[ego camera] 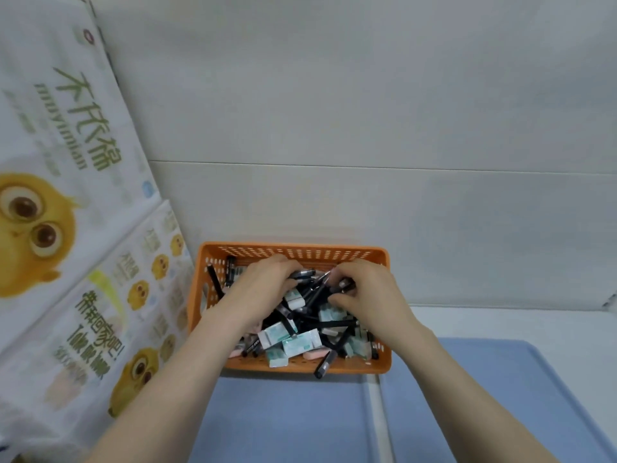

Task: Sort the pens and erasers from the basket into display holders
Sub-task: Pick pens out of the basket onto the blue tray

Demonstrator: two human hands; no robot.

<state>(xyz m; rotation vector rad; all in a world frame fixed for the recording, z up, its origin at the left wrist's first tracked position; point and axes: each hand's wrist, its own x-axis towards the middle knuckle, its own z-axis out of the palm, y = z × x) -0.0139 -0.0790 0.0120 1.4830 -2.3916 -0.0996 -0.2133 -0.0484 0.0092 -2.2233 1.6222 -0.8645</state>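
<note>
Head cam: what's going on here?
A person has both hands in the orange basket, among mixed black pens and boxed erasers. The left hand grips a few of the pens at the far side; the right hand pinches one pen. No display holders are in view.

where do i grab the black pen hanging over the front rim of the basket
Pinch the end of the black pen that juts past the near rim of the orange basket, coming from your own side. That end sticks out free of the pile, while the rest is among other pens and erasers.
</note>
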